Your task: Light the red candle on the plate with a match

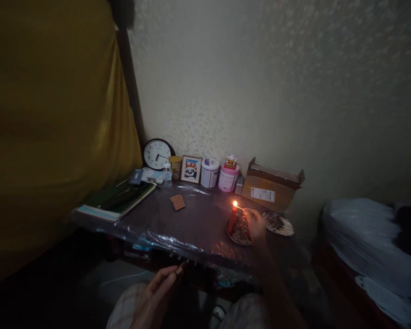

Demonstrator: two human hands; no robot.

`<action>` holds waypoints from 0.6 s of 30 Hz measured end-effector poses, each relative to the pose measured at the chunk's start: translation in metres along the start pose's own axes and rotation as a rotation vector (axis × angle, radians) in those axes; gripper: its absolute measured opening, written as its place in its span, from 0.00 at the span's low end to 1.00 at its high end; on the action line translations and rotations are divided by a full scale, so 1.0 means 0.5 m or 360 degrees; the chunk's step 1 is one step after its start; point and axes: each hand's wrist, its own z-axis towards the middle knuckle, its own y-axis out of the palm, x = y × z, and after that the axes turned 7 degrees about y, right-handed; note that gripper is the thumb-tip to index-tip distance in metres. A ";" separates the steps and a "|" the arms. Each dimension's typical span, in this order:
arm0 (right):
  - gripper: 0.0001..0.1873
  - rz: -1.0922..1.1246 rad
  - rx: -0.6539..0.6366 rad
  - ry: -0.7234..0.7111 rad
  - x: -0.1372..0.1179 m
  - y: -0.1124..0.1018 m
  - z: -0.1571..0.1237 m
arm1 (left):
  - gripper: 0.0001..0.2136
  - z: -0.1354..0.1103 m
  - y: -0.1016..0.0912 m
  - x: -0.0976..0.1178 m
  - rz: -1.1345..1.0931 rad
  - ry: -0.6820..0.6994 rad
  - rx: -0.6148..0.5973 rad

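Note:
A lit red candle (232,216) stands on a small round plate (238,233) on the dark table (198,224). My right hand (255,224) is closed on a thin stick (239,208) whose tip reaches into the candle flame. Down by my lap, in front of the table's edge, my left hand (157,292) pinches a small dark stick-like object (181,268). A pile of thin sticks (277,224) lies just right of the plate.
Along the wall stand a clock (157,154), a jar (175,167), a framed panda picture (191,169), two tubs (219,175) and a cardboard box (272,187). Books (118,201) lie at the left and a brown card (177,202) mid-table. A yellow curtain (48,128) hangs left; bagged bedding (366,242) lies right.

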 end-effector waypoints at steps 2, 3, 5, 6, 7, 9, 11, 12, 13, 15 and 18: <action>0.12 -0.0003 0.0005 0.0002 0.002 0.000 0.000 | 0.09 0.003 -0.003 -0.004 -0.0003 0.0036 -0.0008; 0.12 -0.0005 0.0009 0.0001 0.003 0.000 0.001 | 0.09 0.006 -0.005 -0.007 0.0004 0.0031 -0.0017; 0.12 -0.0012 0.0012 -0.0004 0.005 -0.001 0.001 | 0.09 0.010 -0.007 -0.013 0.0019 0.0012 -0.0013; 0.12 -0.0016 0.0011 -0.0007 0.006 -0.001 0.002 | 0.09 0.010 -0.008 -0.014 0.0016 0.0018 -0.0013; 0.12 -0.0020 0.0009 -0.0010 0.007 -0.002 0.002 | 0.09 0.008 -0.008 -0.013 0.0010 0.0039 -0.0010; 0.12 -0.0027 0.0005 -0.0014 0.009 -0.002 0.004 | 0.09 0.000 -0.007 -0.010 0.0008 0.0083 -0.0026; 0.13 -0.0030 0.0002 -0.0021 0.012 -0.003 0.006 | 0.09 -0.010 -0.006 -0.005 0.0011 0.0104 -0.0018; 0.13 -0.0031 0.0003 -0.0024 0.013 -0.003 0.007 | 0.09 -0.014 -0.005 -0.003 0.0011 0.0093 -0.0007; 0.13 -0.0034 0.0004 -0.0028 0.014 -0.003 0.008 | 0.09 -0.015 -0.006 -0.003 0.0004 0.0077 -0.0001; 0.13 -0.0040 0.0007 -0.0036 0.016 -0.003 0.009 | 0.10 -0.011 -0.008 -0.007 -0.0022 0.0059 0.0009; 0.13 -0.0051 0.0016 -0.0045 0.016 -0.002 0.007 | 0.09 0.010 -0.015 -0.021 -0.0031 0.0031 0.0007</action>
